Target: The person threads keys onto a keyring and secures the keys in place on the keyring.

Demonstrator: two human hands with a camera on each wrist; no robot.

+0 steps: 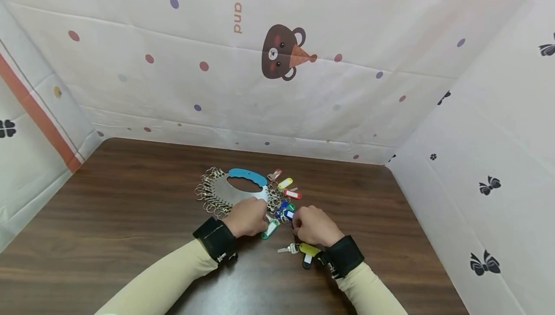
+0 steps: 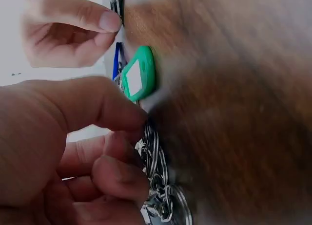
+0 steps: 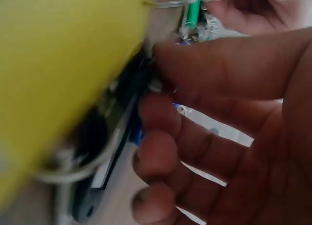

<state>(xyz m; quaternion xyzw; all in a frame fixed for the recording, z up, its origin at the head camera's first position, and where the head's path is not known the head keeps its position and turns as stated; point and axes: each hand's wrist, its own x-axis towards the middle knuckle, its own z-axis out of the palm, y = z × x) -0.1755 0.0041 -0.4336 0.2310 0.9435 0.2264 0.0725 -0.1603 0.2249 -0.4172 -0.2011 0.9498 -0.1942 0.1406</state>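
Observation:
My left hand (image 1: 248,216) is over the lower right edge of a grey metal key-ring holder (image 1: 225,190) with a blue handle (image 1: 248,175). Thumb and forefinger pinch at its metal rings (image 2: 158,157) in the left wrist view. Just beyond those fingertips lies a green key tag (image 1: 270,229). My right hand (image 1: 315,227), a little to the right, has its thumb and forefinger pinched on a black key tag (image 3: 90,198), partly hidden. Close to the right wrist are a yellow key tag (image 1: 309,250), a silver key (image 1: 288,248) and another black tag (image 1: 307,261).
At the holder's right side lie a red tag (image 1: 292,194), another yellow tag (image 1: 285,183) and blue tags (image 1: 289,215). Many split rings (image 1: 208,187) fringe its left side. The brown wooden table (image 1: 130,218) meets a printed white curtain (image 1: 243,88) at the back.

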